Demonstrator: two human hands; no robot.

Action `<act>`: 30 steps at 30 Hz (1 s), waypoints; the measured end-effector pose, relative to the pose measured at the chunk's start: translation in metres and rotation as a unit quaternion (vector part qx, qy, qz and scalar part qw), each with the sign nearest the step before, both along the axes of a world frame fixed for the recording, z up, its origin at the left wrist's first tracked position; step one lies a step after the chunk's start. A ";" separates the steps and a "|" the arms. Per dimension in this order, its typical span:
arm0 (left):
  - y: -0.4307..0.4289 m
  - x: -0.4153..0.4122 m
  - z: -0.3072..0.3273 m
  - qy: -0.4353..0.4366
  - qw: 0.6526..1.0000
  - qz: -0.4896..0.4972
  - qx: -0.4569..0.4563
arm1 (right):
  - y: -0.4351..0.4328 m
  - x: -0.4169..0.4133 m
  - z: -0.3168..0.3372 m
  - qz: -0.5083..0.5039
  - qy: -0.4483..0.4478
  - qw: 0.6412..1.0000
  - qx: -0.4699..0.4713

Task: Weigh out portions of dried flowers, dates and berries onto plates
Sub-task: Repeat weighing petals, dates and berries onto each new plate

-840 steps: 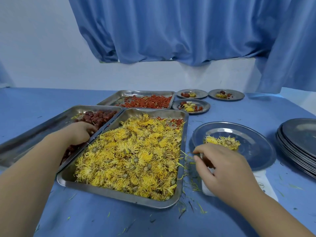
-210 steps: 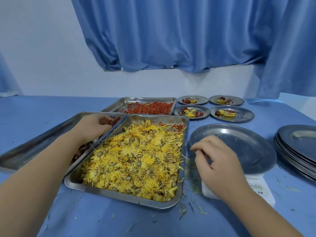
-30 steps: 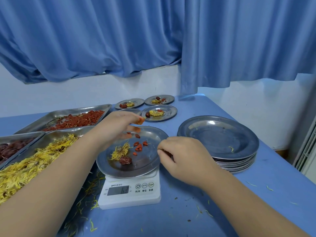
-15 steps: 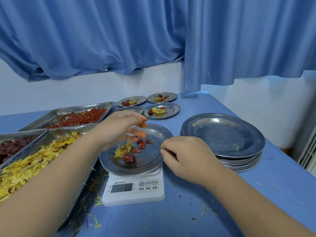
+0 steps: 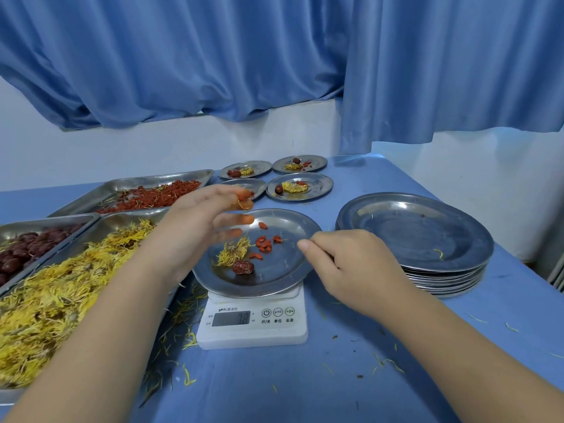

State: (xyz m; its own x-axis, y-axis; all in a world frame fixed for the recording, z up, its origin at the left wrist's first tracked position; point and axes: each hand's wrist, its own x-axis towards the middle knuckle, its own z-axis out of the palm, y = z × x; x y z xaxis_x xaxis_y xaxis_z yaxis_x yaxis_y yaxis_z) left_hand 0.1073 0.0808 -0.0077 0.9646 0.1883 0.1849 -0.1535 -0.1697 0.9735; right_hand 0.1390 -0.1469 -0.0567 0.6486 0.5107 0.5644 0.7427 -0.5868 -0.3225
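- Far left: a steel tray of dates [image 5: 52,218], with a tray of dried flowers [image 5: 131,215] just beside it and heaped with yellow petals.
- Behind those two sits a tray of berries [image 5: 146,179], small and red.
- The left hand [image 5: 198,227] hovers over the near-left part of a plate [image 5: 283,270]. Thumb and forefinger look to pinch a few berries [image 5: 244,196], and the other fingers are loosely spread (motion blur makes the grip hard to read).
- The plate rests on a white scale [image 5: 274,331]. It holds a tuft of flowers [image 5: 233,251], one date [image 5: 243,267] and a small scatter of berries. The display is lit, but the digits are too blurred to trust.
- Behind it, four finished plates [image 5: 320,186] each carry the same mix.
- The right hand [image 5: 345,267] sits at the plate's right rim with its fingers curled in. Whether it grips the rim cannot be told.
- Far right: a stack of plates [image 5: 427,236], unfilled, on the blue table [image 5: 335,392].
- The step in hand is probably topping up the berries, the last ingredient of this portion.
- The next move calls for dropping berries one at a time while watching the display, then lifting the plate level so nothing slides off.
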 end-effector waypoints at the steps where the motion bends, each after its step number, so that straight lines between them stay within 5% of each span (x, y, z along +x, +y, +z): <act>1: 0.003 -0.004 -0.004 -0.023 0.999 0.021 -0.019 | 0.001 0.000 -0.001 -0.004 0.016 1.000 0.017; 8: 0.014 -0.015 -0.032 -0.074 0.969 0.201 -0.122 | 0.007 0.005 -0.017 -0.061 0.145 0.984 0.087; 12: 0.020 -0.017 -0.035 -0.053 0.959 0.193 -0.202 | 0.013 0.005 -0.023 -0.085 0.209 0.968 0.111; 18: 0.014 -0.022 -0.040 -0.035 0.987 0.160 -0.003 | 0.014 0.003 -0.022 -0.094 0.225 0.963 0.119; 23: 0.010 -0.026 -0.042 -0.057 0.977 0.148 0.141 | 0.015 0.001 -0.021 -0.093 0.219 0.965 0.113; 30: 0.005 -0.035 -0.037 -0.063 0.976 0.043 0.204 | 0.015 -0.002 -0.019 -0.090 0.212 0.968 0.104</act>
